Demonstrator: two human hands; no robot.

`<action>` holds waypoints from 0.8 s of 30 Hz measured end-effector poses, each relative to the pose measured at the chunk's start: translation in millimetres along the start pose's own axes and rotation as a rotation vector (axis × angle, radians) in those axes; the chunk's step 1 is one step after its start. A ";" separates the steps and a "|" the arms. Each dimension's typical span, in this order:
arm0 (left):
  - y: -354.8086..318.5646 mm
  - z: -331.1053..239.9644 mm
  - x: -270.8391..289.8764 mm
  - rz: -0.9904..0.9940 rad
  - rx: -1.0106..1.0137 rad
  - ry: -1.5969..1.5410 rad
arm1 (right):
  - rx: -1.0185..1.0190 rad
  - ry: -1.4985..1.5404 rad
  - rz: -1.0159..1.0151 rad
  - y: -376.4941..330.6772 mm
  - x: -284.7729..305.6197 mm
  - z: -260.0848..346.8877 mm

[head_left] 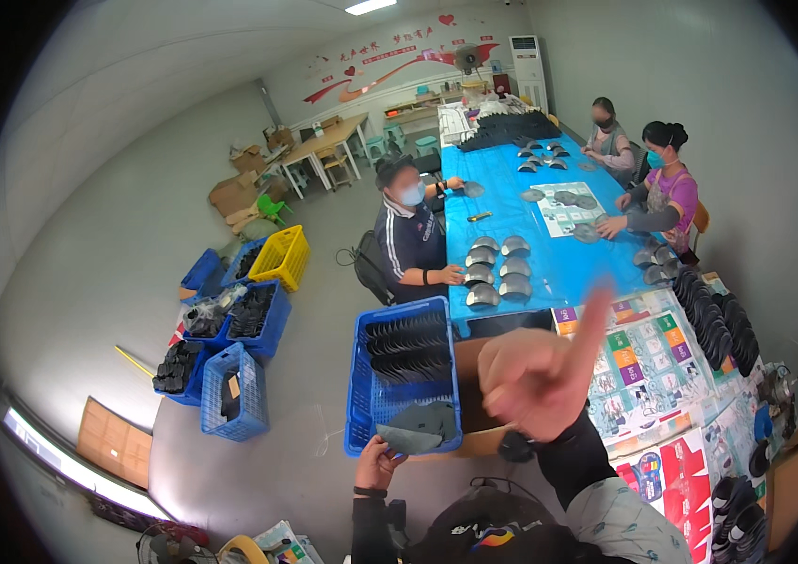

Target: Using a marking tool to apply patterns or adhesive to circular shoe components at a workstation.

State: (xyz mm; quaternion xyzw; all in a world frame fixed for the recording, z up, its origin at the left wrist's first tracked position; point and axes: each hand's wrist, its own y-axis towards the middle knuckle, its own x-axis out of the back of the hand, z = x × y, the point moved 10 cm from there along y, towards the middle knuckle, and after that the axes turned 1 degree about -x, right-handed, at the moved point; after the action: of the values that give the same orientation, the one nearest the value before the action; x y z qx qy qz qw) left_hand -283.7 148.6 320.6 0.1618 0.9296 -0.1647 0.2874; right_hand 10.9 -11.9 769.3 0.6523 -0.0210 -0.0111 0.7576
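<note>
My left hand (377, 464) pinches the edge of a dark grey cap brim (415, 428), a thin curved piece. It is held over the near end of a blue plastic crate (354, 399), where rows of black curved brims (408, 348) stand packed toward the far side. My right hand (535, 376) is raised in front of me above a cardboard box (479, 442). Its index finger points up and away, the other fingers are curled, and nothing shows in it. Motion blurs that hand slightly.
A blue-covered table (512, 221) runs ahead, with shiny brims (497, 273) in rows. One person (408, 226) sits at its left and two people (667, 188) at its right. More crates (234, 390) stand on the floor at left; stacked brims (704, 320) lie at right.
</note>
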 end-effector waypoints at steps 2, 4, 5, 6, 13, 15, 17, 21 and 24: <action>1.7 6.0 10.6 -0.040 -0.035 -0.031 | -0.099 -0.141 -0.221 -1.1 36.7 -18.3; 4.3 12.1 16.2 -0.071 -0.069 -0.073 | -0.299 -0.054 -0.382 -14.8 69.8 -52.2; 4.7 12.6 18.9 -0.087 -0.105 -0.133 | -0.386 0.021 -0.441 -26.4 82.2 -65.7; 5.9 12.0 17.1 -0.069 -0.150 -0.194 | -0.449 0.089 -0.486 -39.2 92.3 -73.6; 23.8 38.1 8.1 -0.142 -0.079 -0.147 | -0.573 0.270 -0.665 -139.1 138.8 -56.8; 28.8 42.6 1.3 -0.145 -0.088 -0.185 | -0.561 0.377 -0.709 -158.2 154.9 -56.8; 34.7 48.3 -7.8 -0.139 -0.080 -0.193 | -0.560 0.384 -0.724 -171.3 175.5 -52.1; 50.6 55.6 -27.8 -0.120 -0.085 -0.178 | -0.156 1.151 -0.596 -164.5 188.5 4.9; 62.1 63.4 -41.1 -0.094 -0.060 -0.139 | 0.844 2.483 -0.032 -189.3 147.2 88.9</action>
State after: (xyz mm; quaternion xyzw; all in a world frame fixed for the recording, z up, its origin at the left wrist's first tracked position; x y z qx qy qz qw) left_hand -196.5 170.3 282.1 0.0972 0.9184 -0.1610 0.3480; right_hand 155.7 -134.4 597.9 0.4134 0.6920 0.5917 0.0105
